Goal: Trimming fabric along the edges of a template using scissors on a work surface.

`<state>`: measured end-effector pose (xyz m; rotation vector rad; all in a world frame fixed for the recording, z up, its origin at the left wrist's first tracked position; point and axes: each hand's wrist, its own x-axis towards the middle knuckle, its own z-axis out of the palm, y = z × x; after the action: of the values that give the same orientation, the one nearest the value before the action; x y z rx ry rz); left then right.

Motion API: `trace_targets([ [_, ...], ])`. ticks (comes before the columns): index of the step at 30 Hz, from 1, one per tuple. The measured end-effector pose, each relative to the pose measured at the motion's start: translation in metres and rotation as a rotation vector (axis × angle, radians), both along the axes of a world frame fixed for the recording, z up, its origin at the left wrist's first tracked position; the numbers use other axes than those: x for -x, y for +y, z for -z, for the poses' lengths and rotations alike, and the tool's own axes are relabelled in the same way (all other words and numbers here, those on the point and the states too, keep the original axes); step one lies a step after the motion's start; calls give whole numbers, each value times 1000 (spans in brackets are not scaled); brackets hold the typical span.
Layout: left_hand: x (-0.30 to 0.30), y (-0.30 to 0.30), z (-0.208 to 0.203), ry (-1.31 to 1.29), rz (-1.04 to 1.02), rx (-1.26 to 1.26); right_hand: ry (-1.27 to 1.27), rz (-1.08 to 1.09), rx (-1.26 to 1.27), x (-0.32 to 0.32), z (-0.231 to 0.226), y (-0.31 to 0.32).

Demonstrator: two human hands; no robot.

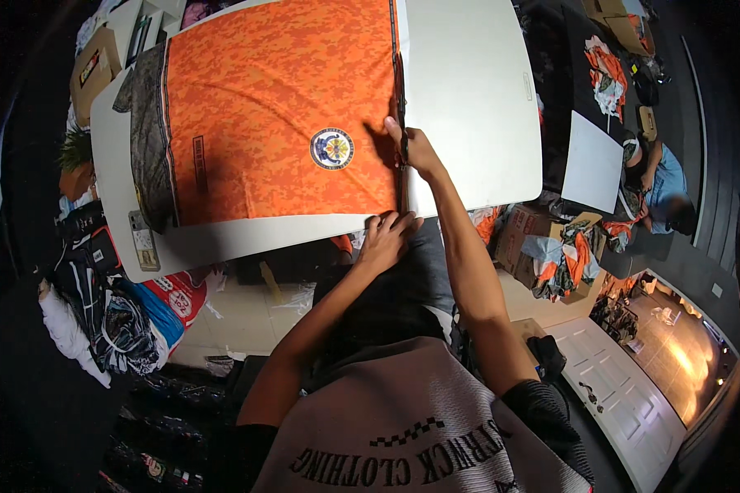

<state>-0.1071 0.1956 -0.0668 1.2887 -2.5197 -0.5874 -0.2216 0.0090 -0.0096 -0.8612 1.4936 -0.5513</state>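
Note:
A large orange camouflage-print fabric panel lies flat on the white table, with a round emblem near its right side. Dark trim runs down the panel's right edge. At that edge my right hand is closed around what looks like a pair of dark scissors, their long blades pointing away from me along the trim. The hand partly hides the handles. My left hand is at the near right corner of the panel, by the table's near edge, its bent fingers pinching the fabric there.
Dark camouflage fabric lies along the panel's left side. A phone rests on the white table at the near left corner. Boxes of fabric stand to the right, near another person. Bags are piled at left.

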Motion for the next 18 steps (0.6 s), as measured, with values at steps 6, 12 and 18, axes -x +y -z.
trace_targets([
  [6,2,0,0,-4,11,-44,71,-24,20,5,11,-4],
  [12,0,1,0,10,6,-61,3,-15,-10,4,3,-18],
  [18,-1,1,0,48,5,-75,-6,9,15,0,9,-20],
])
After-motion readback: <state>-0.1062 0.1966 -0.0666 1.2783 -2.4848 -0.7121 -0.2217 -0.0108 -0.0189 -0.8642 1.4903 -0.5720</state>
